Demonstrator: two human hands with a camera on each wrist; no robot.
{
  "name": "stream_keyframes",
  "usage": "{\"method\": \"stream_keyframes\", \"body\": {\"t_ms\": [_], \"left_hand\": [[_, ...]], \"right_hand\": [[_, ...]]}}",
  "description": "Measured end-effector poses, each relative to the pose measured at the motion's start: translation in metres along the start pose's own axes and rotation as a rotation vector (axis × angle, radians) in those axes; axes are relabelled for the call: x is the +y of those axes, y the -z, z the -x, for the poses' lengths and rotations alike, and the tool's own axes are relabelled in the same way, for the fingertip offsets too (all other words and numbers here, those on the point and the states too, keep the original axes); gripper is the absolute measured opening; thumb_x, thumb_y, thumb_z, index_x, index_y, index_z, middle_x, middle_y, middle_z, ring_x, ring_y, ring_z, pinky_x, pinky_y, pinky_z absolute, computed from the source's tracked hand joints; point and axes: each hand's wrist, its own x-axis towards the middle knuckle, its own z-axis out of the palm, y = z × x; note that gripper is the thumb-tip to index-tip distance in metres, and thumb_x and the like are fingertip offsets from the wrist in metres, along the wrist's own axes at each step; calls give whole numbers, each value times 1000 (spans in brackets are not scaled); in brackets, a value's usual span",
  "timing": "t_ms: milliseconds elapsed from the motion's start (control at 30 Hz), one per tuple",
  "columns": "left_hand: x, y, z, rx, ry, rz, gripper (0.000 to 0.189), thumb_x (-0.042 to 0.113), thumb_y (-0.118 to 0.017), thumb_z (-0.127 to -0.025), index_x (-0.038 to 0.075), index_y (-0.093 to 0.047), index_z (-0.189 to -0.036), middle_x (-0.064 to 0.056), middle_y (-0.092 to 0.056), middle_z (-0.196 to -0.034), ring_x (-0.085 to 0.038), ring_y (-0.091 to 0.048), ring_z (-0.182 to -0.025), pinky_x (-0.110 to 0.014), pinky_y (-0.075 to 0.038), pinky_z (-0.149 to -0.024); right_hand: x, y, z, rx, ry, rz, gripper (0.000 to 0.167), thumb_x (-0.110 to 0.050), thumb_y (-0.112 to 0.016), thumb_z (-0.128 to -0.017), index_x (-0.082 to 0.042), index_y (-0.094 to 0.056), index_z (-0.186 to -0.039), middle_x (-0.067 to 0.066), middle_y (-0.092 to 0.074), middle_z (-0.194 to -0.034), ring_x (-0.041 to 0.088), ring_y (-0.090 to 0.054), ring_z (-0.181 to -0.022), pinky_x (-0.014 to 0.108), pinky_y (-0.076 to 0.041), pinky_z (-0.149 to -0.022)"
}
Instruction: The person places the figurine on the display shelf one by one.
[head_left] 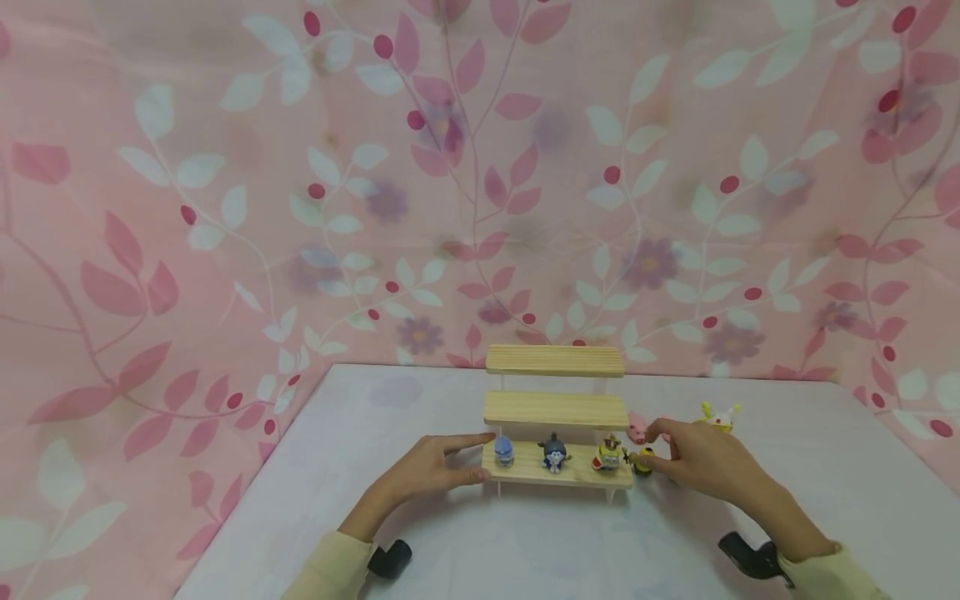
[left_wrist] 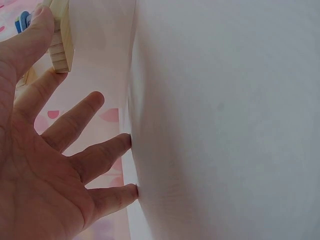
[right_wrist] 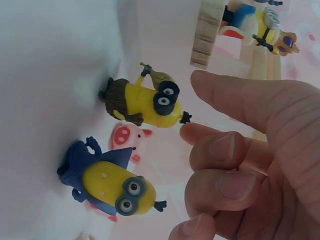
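A three-tier wooden display shelf (head_left: 555,408) stands on the table. My left hand (head_left: 431,467) pinches the left end of its lowest board (left_wrist: 61,45) between thumb and index finger, the other fingers spread. On that board stand a small blue figure (head_left: 503,451), a dark-hatted figure (head_left: 554,457) and a crowned minion figure (head_left: 607,455). Beside the shelf's right end is my right hand (head_left: 708,462), thumb and index finger parted near the head of a minion figure in brown (right_wrist: 145,102). Nothing is between those fingers. That minion stands upright on the table.
A blue-clothed minion (right_wrist: 112,180) and a pink pig figure (right_wrist: 127,135) stand near the brown one. Farther right on the table is a white-and-yellow figure (head_left: 720,417), partly behind my right hand. A floral pink curtain (head_left: 480,183) hangs behind the white table (head_left: 420,392).
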Motion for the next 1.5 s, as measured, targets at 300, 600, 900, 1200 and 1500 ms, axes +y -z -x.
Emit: {"method": "stream_keyframes", "body": {"t_ms": [300, 600, 900, 1200, 1500], "left_hand": [[0, -1, 0, -6, 19, 11, 61, 58, -70, -84, 34, -58, -139, -1, -56, -139, -23, -49, -131, -51, -43, -103], [2, 0, 1, 2, 2, 10, 61, 56, -71, -85, 29, -59, -139, -2, -56, -139, -24, -50, -130, -51, -44, -102], [2, 0, 0, 1, -5, 8, 58, 53, -71, -86, 31, -59, -139, -3, -57, -138, -26, -50, -130, -52, -44, -102], [3, 0, 1, 2, 0, 2, 59, 53, -71, -86, 30, -59, -139, -5, -57, -139, -28, -50, -130, -53, -44, -101], [2, 1, 1, -4, 11, -3, 60, 56, -71, -85, 33, -58, -139, -3, -56, -139, -24, -49, -131, -51, -43, -103]], "right_hand": [[6, -7, -2, -58, -42, -8, 28, -30, -82, -80, -15, -68, -100, -7, -46, -61, 9, -41, -50, 24, -30, -44], [8, -10, -5, -86, -65, 7, 26, -28, -83, -80, -17, -68, -98, -7, -48, -63, 11, -43, -52, 26, -34, -45], [6, -11, -5, -91, -77, 16, 23, -29, -82, -80, -18, -67, -94, -6, -49, -63, 12, -43, -53, 27, -35, -46], [5, -9, -4, -82, -56, 3, 20, -26, -81, -81, -17, -66, -91, -7, -49, -61, 11, -43, -51, 25, -35, -45], [0, 1, 0, -59, -50, 4, 22, -27, -79, -83, -15, -65, -95, -7, -48, -60, 10, -42, -49, 25, -34, -43]]}}
